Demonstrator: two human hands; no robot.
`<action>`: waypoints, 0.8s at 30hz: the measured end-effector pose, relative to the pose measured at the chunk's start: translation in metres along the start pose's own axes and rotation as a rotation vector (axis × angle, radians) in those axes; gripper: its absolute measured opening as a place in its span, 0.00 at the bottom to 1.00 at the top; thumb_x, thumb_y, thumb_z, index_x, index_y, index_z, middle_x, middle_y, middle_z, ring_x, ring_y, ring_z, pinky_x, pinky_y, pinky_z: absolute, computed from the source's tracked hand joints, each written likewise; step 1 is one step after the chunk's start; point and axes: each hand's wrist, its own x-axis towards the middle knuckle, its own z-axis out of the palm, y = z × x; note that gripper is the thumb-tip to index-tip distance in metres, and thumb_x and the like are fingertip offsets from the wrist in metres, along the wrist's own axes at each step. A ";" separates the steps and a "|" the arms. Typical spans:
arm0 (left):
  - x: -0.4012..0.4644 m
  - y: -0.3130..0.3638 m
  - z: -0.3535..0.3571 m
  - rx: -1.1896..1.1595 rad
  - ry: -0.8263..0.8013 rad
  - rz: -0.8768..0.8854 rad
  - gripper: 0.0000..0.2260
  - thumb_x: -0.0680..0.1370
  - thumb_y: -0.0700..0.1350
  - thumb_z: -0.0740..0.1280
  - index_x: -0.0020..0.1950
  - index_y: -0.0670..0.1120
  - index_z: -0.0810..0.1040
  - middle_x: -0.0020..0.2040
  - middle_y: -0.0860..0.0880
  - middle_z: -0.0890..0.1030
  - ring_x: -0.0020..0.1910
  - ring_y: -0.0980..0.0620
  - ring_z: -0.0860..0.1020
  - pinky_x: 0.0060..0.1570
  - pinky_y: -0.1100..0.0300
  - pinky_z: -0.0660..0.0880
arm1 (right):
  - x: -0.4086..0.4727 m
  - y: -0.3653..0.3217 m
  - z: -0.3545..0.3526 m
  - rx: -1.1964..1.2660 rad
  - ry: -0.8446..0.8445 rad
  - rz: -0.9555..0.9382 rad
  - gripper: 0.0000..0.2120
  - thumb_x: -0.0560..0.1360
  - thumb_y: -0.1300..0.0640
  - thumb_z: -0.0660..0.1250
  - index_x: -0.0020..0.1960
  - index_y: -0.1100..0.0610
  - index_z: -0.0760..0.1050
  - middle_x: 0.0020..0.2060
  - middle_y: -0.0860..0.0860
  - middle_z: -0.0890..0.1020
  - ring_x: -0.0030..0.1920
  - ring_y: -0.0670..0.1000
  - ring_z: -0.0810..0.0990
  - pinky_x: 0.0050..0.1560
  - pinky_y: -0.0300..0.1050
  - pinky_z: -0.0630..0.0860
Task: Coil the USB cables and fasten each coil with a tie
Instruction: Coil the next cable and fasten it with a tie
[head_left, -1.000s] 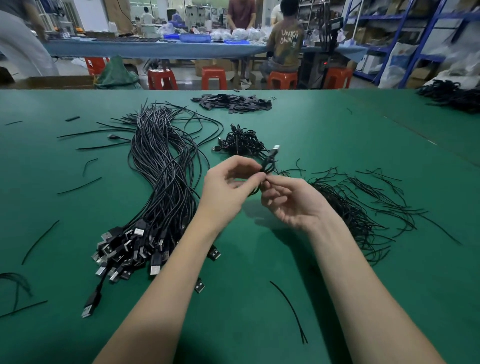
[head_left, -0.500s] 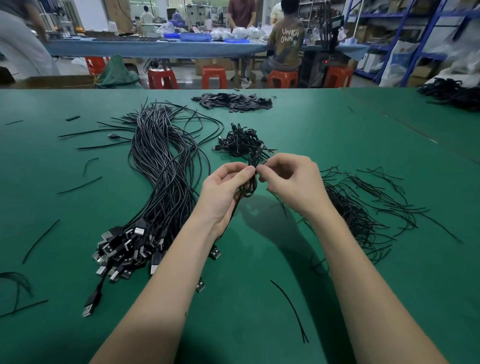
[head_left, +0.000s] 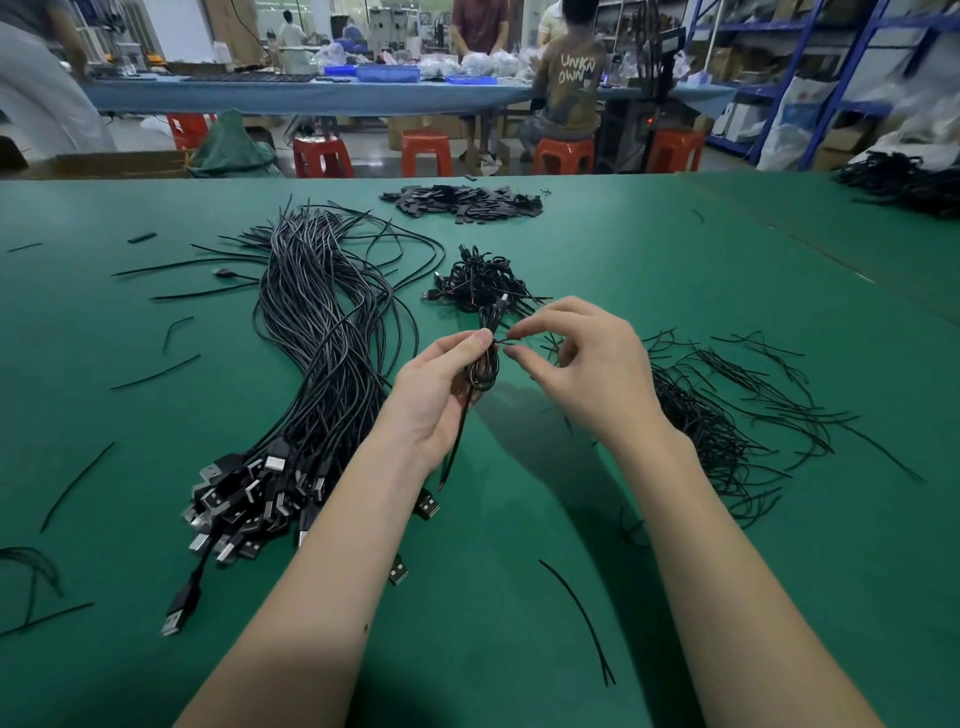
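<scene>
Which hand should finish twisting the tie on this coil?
Right. The right hand already pinches the tie beside the coil, while the left hand grips the coil and should probably just hold it steady.

The right hand (head_left: 587, 364) has turned palm down and its fingers (head_left: 524, 328) now pinch the tie (head_left: 506, 340) end beside the coil (head_left: 485, 358), which the left hand (head_left: 436, 395) has lifted slightly.
</scene>
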 end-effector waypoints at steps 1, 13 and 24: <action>0.000 0.000 0.000 0.000 -0.004 -0.006 0.02 0.77 0.38 0.71 0.47 0.45 0.80 0.35 0.51 0.83 0.31 0.58 0.79 0.30 0.68 0.74 | 0.000 0.000 0.000 -0.018 0.014 0.000 0.05 0.74 0.42 0.74 0.46 0.41 0.84 0.45 0.38 0.82 0.32 0.45 0.74 0.34 0.41 0.69; 0.002 0.000 -0.005 0.026 -0.002 -0.039 0.03 0.76 0.39 0.72 0.47 0.45 0.80 0.39 0.49 0.85 0.31 0.58 0.80 0.29 0.67 0.75 | -0.002 -0.001 0.003 0.587 -0.251 0.425 0.07 0.77 0.60 0.70 0.52 0.49 0.81 0.42 0.44 0.83 0.27 0.45 0.70 0.29 0.34 0.68; 0.003 0.002 -0.009 0.063 0.004 -0.119 0.01 0.77 0.41 0.71 0.47 0.46 0.81 0.39 0.50 0.83 0.32 0.58 0.78 0.30 0.68 0.74 | -0.005 0.013 0.005 0.105 -0.178 -0.064 0.12 0.72 0.52 0.76 0.53 0.42 0.79 0.47 0.36 0.83 0.34 0.47 0.78 0.45 0.49 0.80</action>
